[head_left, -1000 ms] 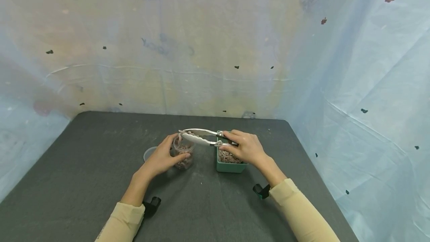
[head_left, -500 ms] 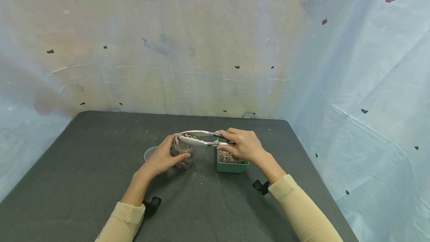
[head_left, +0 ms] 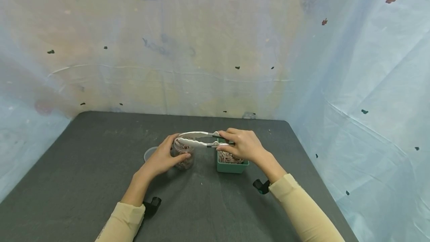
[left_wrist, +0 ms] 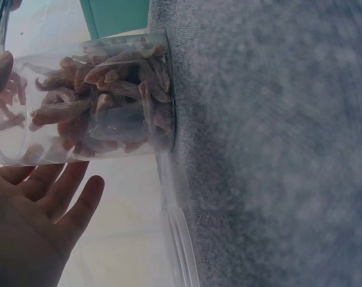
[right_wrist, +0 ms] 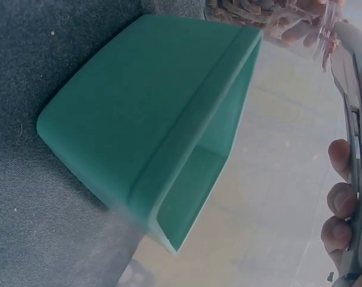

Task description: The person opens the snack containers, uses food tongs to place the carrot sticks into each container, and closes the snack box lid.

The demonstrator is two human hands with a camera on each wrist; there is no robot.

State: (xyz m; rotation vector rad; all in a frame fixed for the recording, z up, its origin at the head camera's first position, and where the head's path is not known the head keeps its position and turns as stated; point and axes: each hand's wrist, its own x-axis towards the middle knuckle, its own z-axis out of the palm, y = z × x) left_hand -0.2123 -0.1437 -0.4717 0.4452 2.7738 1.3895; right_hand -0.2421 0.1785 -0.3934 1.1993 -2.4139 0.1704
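My left hand [head_left: 164,158] holds a clear jar [head_left: 184,161] around its top, thumb on the near side. Brown, shrivelled strips [left_wrist: 109,89] fill much of the jar in the left wrist view, where it stands upright on the table. My right hand [head_left: 246,145] grips metal tongs [head_left: 193,143] by their dark handles. The tongs' arms are spread, with their tips right over the jar's mouth. Below the right hand is a green rectangular container [head_left: 231,168], holding smaller-looking brown pieces of the same sort.
A round clear lid [head_left: 148,154] lies on the dark table [head_left: 208,208] left of the jar, partly behind my left hand. Pale patterned sheeting [head_left: 201,47] hangs behind the table and along its sides. A dark wrist camera mount [head_left: 261,186] juts below the right forearm.
Brown strips that showed at the tongs' tips are no longer seen between them. The tongs moved slightly left, then their tips dipped to the jar's mouth. The left hand and jar stayed put.
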